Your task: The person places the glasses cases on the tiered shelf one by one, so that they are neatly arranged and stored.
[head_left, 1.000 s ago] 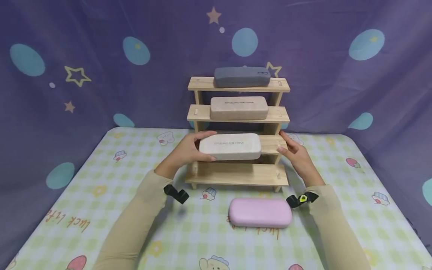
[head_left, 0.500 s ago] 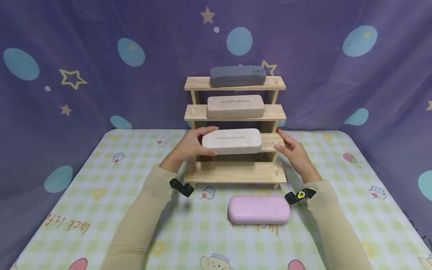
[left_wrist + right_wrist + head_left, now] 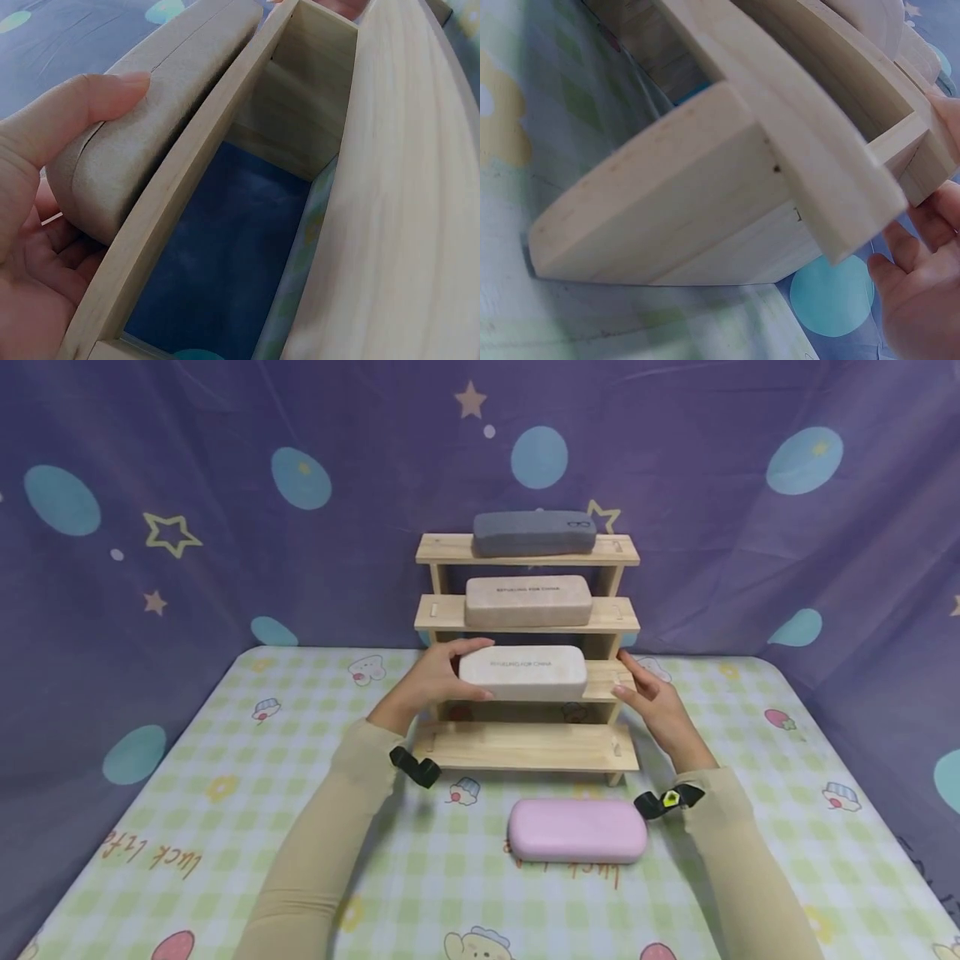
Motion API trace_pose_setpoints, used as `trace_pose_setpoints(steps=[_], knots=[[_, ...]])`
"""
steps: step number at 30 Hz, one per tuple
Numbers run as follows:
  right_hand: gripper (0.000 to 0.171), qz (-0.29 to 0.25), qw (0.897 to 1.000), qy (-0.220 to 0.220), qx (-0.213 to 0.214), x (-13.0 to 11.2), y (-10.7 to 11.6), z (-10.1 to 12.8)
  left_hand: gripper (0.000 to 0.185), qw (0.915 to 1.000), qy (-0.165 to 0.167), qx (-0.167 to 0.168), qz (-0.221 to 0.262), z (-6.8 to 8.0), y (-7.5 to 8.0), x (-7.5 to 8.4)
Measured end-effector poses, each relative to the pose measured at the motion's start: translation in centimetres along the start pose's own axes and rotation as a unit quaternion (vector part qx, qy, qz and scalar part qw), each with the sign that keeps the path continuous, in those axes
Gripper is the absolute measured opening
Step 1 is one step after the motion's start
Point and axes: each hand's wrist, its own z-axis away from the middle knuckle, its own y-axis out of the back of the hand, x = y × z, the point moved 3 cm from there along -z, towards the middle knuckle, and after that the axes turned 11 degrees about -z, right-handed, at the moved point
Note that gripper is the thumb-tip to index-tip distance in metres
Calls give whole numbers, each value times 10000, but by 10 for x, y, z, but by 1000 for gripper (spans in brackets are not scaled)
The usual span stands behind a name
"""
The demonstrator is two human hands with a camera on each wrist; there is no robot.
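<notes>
My left hand (image 3: 426,687) grips the beige case (image 3: 522,672) by its left end, case resting on shelf 3 from the top of the wooden rack (image 3: 529,749). My right hand (image 3: 654,708), fingers relaxed, touches the rack's right side. Pink case (image 3: 577,831) lies on the table (image 3: 187,810).

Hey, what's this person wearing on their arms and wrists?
Both arms are in long beige sleeves, the left sleeve and the right sleeve. Each wrist carries a black strap: the left strap is plain black, and the right strap has a small yellow mark. The left hand and right hand are bare.
</notes>
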Motion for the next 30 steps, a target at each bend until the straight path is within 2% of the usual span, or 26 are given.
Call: trace_pose_setpoints(steps=[10, 17, 20, 24, 30], knots=[[63, -78, 9999, 61, -45, 1, 0, -1, 80, 9998, -133, -159, -79, -3, 0, 0], [62, 7, 10000, 8, -26, 1, -1, 0, 83, 9982, -232, -387, -391, -3, 0, -1], [63, 8, 10000, -3, -30, 1, -1, 0, 83, 9979, -301, -354, -457, -1, 2, -1], [63, -59, 10000, 14, -49, 2, 0, -1, 83, 9980, -406, -160, -457, 6, 5, -2], [64, -38, 10000, 50, -22, 2, 1, -1, 82, 9980, -635, 30, -51, 28, 11, 1]])
